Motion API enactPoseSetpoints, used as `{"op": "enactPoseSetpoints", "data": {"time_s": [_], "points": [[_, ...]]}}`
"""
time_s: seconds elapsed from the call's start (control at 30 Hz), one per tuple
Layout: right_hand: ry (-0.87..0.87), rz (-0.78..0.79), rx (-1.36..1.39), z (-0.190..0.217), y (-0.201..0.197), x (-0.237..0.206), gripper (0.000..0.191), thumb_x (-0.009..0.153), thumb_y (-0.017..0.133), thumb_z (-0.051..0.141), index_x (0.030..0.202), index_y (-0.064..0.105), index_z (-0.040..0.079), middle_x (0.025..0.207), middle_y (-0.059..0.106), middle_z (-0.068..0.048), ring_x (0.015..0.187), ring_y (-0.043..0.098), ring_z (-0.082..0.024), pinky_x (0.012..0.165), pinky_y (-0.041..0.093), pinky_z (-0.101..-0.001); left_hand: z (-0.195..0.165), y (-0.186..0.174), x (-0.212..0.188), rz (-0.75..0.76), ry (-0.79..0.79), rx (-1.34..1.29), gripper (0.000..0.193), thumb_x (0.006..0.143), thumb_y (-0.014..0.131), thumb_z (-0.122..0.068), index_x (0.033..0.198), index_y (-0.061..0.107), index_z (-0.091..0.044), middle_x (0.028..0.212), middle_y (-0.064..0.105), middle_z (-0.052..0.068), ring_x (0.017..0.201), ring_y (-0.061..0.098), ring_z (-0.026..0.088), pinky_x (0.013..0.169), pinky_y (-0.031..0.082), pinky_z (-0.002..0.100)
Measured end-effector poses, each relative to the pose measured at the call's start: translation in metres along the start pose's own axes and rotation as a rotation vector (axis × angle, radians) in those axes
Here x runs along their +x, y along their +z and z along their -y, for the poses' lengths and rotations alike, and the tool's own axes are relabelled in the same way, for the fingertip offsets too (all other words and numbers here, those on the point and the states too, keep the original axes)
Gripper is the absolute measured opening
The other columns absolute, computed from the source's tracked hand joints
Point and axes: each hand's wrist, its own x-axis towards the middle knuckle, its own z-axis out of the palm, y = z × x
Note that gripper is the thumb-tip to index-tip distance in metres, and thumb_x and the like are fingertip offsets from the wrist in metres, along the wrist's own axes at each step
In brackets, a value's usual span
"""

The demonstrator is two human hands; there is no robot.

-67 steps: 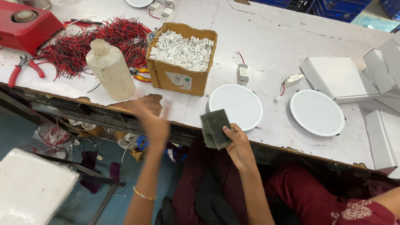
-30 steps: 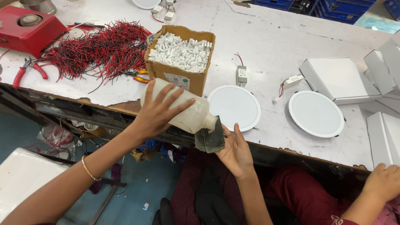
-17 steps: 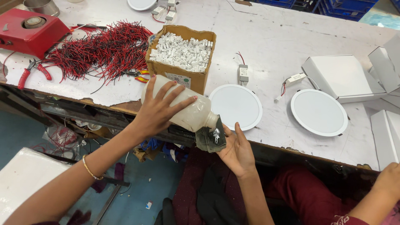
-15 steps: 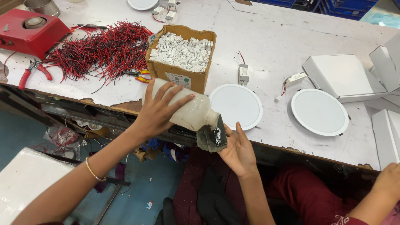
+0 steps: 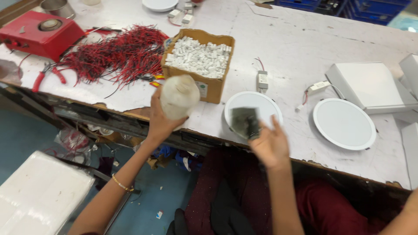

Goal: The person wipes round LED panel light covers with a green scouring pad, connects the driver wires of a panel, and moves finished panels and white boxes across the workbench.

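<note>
L hand (image 5: 162, 124) grips plastic bottle (image 5: 179, 96); R hand (image 5: 271, 143) holds dark cloth (image 5: 244, 122).

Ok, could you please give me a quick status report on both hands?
Left hand grips pale plastic bottle. Right hand holds dark cloth over near round white panel. Cardboard box close behind bottle.

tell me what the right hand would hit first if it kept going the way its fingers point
Most likely the round white panel right ahead of the right hand, which holds a dark cloth over its near edge. Depth is unclear, so the hand may already be above it.
</note>
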Motion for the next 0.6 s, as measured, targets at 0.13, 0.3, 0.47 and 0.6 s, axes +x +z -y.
{"op": "enactPoseSetpoints", "data": {"time_s": [0.13,0.3,0.47,0.6], "points": [[-0.515,-0.021,-0.465,0.042,-0.025,0.050,0.038,0.114,0.043,0.033,0.136,0.050,0.002,0.132,0.060,-0.010,0.123,0.058,-0.020,0.113,0.047,-0.0380,0.053,0.002,0.015,-0.248,-0.069,-0.045,0.125,0.063,0.097,-0.021,0.158,0.017,0.000,0.155,0.035,0.023,0.144,0.039,0.037,0.120,0.034,0.046],[-0.579,-0.142,-2.105,0.040,-0.055,0.086,0.043,0.120,0.040,0.031,0.124,0.069,-0.001,0.113,0.070,-0.026,0.106,0.063,-0.040,0.095,0.047,-0.0460,0.095,-0.013,0.044,-0.471,-0.012,-0.083,0.118,0.066,0.098,-0.025,0.159,0.028,-0.005,0.152,0.046,0.018,0.144,0.047,0.033,0.124,0.038,0.044],[-0.841,0.225,-2.245,0.026,-0.077,0.109,0.035,0.107,0.055,0.021,0.127,0.070,-0.003,0.137,0.065,-0.024,0.118,0.062,-0.044,0.100,0.047,-0.0492,0.108,-0.019,0.061,-0.507,0.055,0.023,0.123,0.062,0.096,-0.026,0.160,0.024,-0.005,0.158,0.038,0.020,0.147,0.039,0.037,0.123,0.034,0.047],[-0.694,0.098,-2.211,0.036,-0.085,0.131,0.025,0.101,0.066,0.019,0.120,0.072,0.003,0.131,0.069,-0.017,0.115,0.067,-0.039,0.101,0.052,-0.0461,0.114,-0.025,0.073,-0.464,0.031,0.021,0.126,0.064,0.097,-0.031,0.161,0.020,-0.006,0.159,0.034,0.021,0.148,0.036,0.038,0.123,0.032,0.049]]}}
